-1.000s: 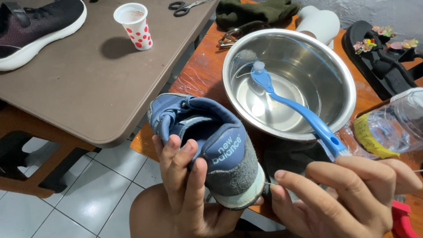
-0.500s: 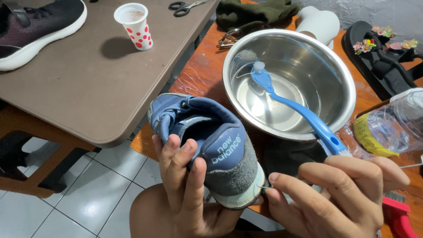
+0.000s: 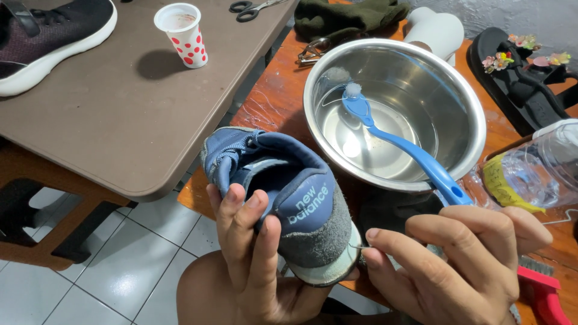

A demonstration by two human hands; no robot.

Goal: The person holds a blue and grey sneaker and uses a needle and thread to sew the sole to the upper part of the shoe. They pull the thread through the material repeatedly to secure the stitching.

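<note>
I am looking down over two surfaces that meet at an angle: a smooth brown table (image 3: 102, 120) on my left and a wet, orange-brown wooden table (image 3: 274, 102) ahead, with pale floor tiles (image 3: 90, 265) below them. On the brown table stand a white paper cup with red dots (image 3: 180, 35), whose contents I cannot make out, a dark sneaker with a white sole (image 3: 45, 42) and a pair of scissors (image 3: 253, 8) at the far edge. On the wooden table sits a steel bowl (image 3: 457, 99) holding a shallow pool of clear water, and a blue long-handled brush (image 3: 397, 144) lies in it, bristle head down in the water and handle resting over the near rim. Beyond the bowl are a dark green cloth (image 3: 352, 18) and a white rounded object (image 3: 439, 30); to the right lie a black sandal with flower trim (image 3: 521, 78) and a clear plastic bottle with a yellow label (image 3: 530, 174), and a red brush (image 3: 542, 295) shows at the lower right corner. My left hand (image 3: 253, 253) is wrapped around the blue and grey shoe (image 3: 289, 198), held heel toward me just in front of the bowl. My right hand (image 3: 457, 259) pinches a thin needle (image 3: 360, 246) between thumb and forefinger, its tip touching the shoe's heel edge.
</note>
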